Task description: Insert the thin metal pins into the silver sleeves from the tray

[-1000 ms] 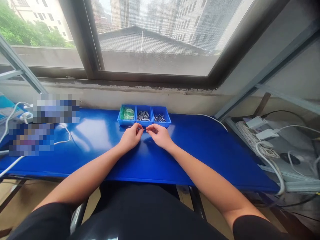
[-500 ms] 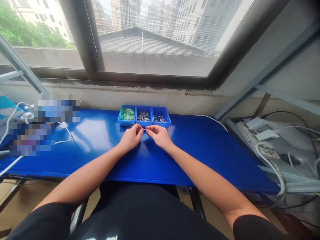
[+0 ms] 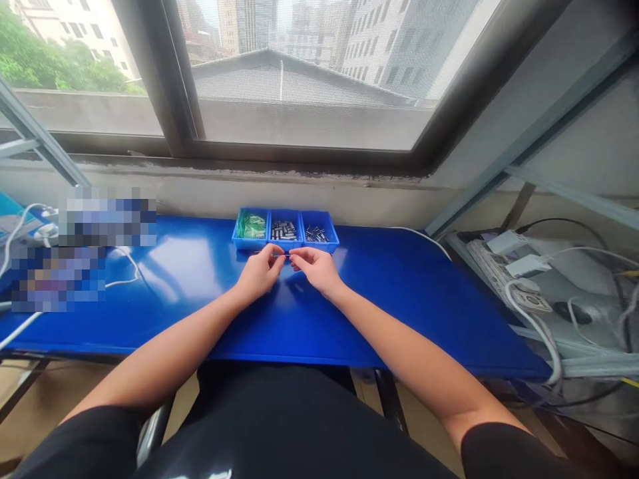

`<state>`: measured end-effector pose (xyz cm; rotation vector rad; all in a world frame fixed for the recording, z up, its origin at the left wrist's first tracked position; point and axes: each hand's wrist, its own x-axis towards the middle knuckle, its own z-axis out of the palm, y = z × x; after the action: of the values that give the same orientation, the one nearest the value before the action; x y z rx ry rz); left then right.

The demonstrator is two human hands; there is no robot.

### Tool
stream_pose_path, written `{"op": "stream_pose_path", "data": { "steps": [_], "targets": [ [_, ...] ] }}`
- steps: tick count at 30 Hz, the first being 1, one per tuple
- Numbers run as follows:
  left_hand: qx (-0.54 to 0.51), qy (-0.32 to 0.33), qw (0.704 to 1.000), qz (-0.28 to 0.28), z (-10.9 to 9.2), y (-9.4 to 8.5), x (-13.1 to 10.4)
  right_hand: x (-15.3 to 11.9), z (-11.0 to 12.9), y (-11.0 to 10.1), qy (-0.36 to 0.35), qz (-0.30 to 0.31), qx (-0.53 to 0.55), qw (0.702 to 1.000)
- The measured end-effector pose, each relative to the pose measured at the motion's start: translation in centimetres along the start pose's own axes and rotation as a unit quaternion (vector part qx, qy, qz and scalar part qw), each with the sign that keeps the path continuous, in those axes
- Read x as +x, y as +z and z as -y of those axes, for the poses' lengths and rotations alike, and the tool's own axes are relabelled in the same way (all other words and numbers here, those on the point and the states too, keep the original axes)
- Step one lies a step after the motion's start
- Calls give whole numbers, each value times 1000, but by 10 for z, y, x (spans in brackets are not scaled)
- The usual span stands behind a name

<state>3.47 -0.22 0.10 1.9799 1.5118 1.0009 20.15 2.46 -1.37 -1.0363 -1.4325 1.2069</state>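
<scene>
Just in front of three joined blue bins, my left hand [image 3: 260,271] and my right hand [image 3: 317,269] meet with fingertips nearly touching. Both are pinched around small, thin parts too tiny to identify; a dark sliver shows between the fingertips. The left bin [image 3: 249,245] holds pale pieces in green plastic. Short metal cylinders [image 3: 284,230] fill the middle bin, and small dark and silver pins [image 3: 316,234] lie in the right one.
The bins stand at the back of the blue table [image 3: 399,299], below a window. White cables [image 3: 130,266] and blurred items lie at the left. A metal rack at the right holds a power strip [image 3: 519,283] with white plugs.
The view has shifted slightly. My fingertips have drawn a little closer together, and less of the thin part shows between them.
</scene>
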Motion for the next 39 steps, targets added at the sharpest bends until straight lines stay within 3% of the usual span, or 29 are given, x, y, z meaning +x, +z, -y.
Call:
{"op": "stream_pose_path", "data": {
  "steps": [39],
  "targets": [
    [-24, 7, 1000, -13, 2, 1, 2, -2, 2, 3, 10, -2, 39, 999]
  ]
}}
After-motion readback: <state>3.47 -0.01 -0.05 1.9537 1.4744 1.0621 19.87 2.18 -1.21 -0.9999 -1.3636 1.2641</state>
